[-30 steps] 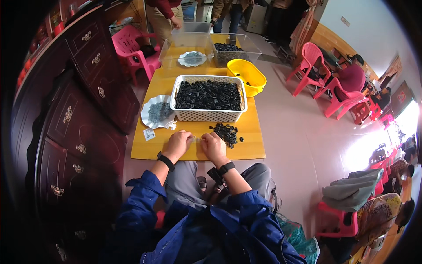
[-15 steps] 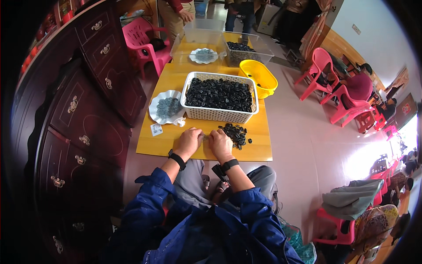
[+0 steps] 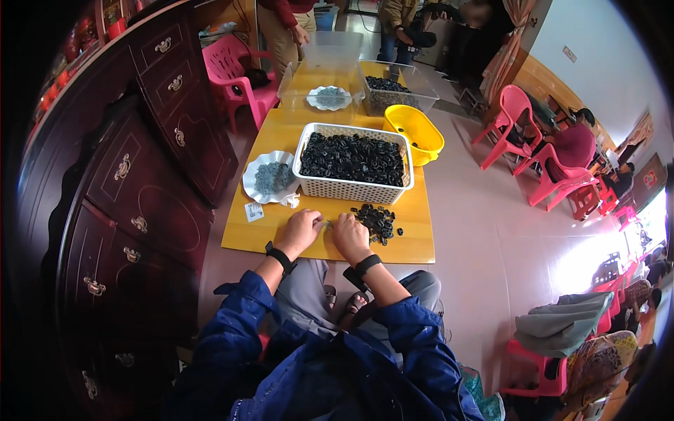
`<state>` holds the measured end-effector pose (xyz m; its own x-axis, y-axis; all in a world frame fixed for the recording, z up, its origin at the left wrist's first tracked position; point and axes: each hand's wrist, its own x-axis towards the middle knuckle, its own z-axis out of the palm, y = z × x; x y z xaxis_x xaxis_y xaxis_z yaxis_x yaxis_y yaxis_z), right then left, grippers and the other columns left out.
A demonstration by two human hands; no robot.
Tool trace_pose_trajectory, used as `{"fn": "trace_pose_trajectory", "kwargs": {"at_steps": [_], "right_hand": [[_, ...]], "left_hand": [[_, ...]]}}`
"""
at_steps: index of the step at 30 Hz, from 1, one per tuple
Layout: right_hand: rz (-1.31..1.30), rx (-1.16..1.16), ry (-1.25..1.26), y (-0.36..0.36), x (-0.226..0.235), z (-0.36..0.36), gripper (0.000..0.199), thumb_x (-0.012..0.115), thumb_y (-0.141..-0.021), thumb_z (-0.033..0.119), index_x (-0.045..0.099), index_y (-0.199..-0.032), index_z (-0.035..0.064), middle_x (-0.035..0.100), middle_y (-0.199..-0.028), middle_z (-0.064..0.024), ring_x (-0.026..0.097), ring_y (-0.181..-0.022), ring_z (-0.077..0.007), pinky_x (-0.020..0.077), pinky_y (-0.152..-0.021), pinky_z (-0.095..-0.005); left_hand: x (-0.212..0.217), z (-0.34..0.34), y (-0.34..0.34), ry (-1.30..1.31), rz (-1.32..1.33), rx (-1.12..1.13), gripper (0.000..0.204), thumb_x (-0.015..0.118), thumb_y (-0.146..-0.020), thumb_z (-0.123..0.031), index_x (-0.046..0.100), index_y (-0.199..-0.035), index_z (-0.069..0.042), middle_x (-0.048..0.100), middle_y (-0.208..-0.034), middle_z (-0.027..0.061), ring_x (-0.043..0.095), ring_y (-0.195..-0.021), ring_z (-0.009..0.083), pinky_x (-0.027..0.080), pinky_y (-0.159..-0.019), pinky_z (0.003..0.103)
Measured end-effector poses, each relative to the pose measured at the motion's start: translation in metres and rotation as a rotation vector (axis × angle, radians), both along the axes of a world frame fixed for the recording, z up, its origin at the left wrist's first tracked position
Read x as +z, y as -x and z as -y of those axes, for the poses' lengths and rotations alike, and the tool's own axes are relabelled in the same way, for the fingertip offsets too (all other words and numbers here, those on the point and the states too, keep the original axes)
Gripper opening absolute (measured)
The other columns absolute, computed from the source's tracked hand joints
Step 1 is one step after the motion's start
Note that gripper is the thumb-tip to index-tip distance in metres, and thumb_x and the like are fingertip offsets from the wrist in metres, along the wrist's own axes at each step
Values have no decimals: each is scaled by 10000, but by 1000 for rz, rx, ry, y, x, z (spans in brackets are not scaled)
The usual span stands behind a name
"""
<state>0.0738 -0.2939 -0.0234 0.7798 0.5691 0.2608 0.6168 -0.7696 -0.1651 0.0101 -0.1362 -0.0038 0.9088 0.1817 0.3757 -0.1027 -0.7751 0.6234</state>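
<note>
My left hand (image 3: 303,230) and my right hand (image 3: 349,235) meet close together over the near part of the yellow table (image 3: 246,238). Both have their fingers pinched, and whatever lies between the fingertips is too small to name. Just right of my right hand is a loose pile of small black ring-like parts (image 3: 379,222). Beyond my hands stands a white perforated basket (image 3: 351,191) heaped with the same black parts (image 3: 351,154). To its left, a white wavy-edged plate (image 3: 250,184) bears small clear bluish pieces (image 3: 274,177).
A yellow tub (image 3: 430,156) stands right of the basket. Clear plastic bins (image 3: 425,88) and a second plate (image 3: 330,98) occupy the far end. A small white paper label (image 3: 253,211) lies at left. A dark wooden cabinet (image 3: 154,203) borders the left side. Other people stand beyond.
The whole scene has shifted slightly downward in view. My hands stay close together with fingers pinched, the gap between them a little altered. A person at the far end has moved.
</note>
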Motion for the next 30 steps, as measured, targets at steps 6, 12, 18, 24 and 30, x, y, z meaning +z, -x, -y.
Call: {"fn": "trace_pose_trajectory", "kwargs": {"at_steps": [6,12,18,24,30], "right_hand": [[5,39,61,-4,-1,0,245,537,-941,247,564,-988,8,678,-917,-179,719,-755,-318,593,-628,-408],[-75,34,-112,-12,17,13,216,552,-927,228,524,-963,17,686,-835,-218,694,-694,-385,581,-619,-480],[-99,113,-576,-9,30,39,92,579,-941,79,502,-979,48,674,-876,-195,670,-774,-408,548,-670,-482],[-333,155,-835,42,36,64,61,632,-927,38,618,-974,2,673,-876,-151,680,-751,-299,536,-656,-357],[-712,39,-963,79,20,80,66,605,-971,79,630,-986,19,669,-730,-54,644,-610,-115,519,-587,-266]], "left_hand": [[-4,3,3,41,23,23,155,729,-803,-90,682,-933,-20,681,-843,153,672,-782,339,539,-711,437],[-4,5,9,163,33,31,256,727,-799,-70,667,-1040,-8,668,-808,139,660,-735,318,536,-695,407],[3,20,19,200,65,68,325,724,-817,-15,657,-1135,0,679,-894,120,662,-702,209,539,-658,325],[43,66,46,231,217,-112,334,729,-808,35,657,-1132,-4,681,-923,127,666,-735,208,547,-656,309],[19,93,66,416,126,-112,211,736,-809,32,679,-1011,6,694,-813,120,679,-675,228,543,-629,317]]}}
